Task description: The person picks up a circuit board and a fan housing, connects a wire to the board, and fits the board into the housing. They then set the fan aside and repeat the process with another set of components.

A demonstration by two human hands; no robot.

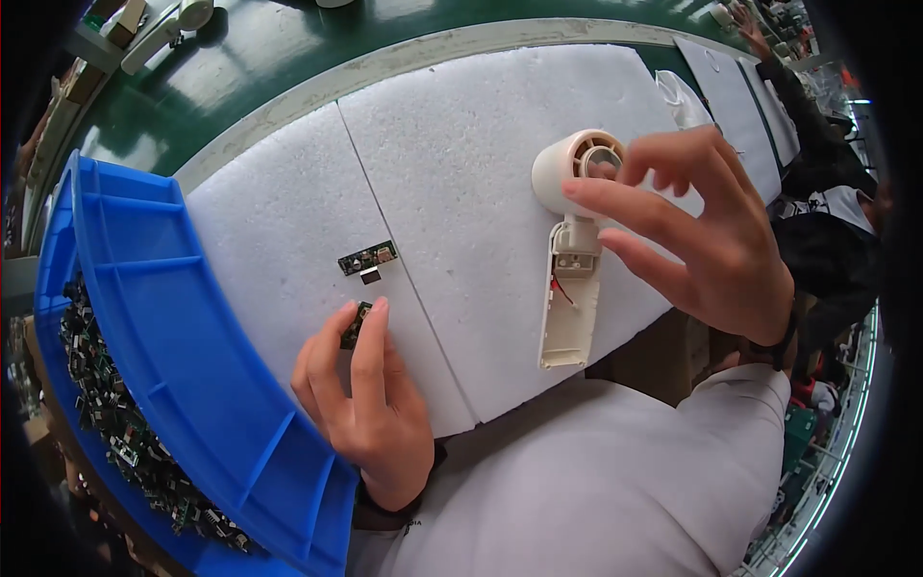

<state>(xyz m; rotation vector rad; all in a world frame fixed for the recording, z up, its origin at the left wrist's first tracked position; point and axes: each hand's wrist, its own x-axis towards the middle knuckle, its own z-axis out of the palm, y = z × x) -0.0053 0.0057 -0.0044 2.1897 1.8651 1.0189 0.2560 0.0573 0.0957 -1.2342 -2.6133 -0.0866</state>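
My left hand point(370, 404) pinches a small green circuit board point(357, 327) between its fingertips, low over the white foam sheet. Just beyond it, a second circuit board point(367, 257) lies on the foam with a short dark tab sticking out toward me. To the right rests a cream handheld fan point(574, 288), its round head away from me and its handle shell opened, with a red wire inside. My right hand point(707, 226) is over the fan head, fingers apart and curved; whether the fingertips touch the housing, I cannot tell.
At the left stands a blue plastic bin point(154, 279) holding a heap of circuit boards point(125, 433). White foam sheets point(461, 144) cover the bench in front of me. A green surface point(288, 48) runs beyond the bench edge. Another person's arm point(784, 87) shows at the far right.
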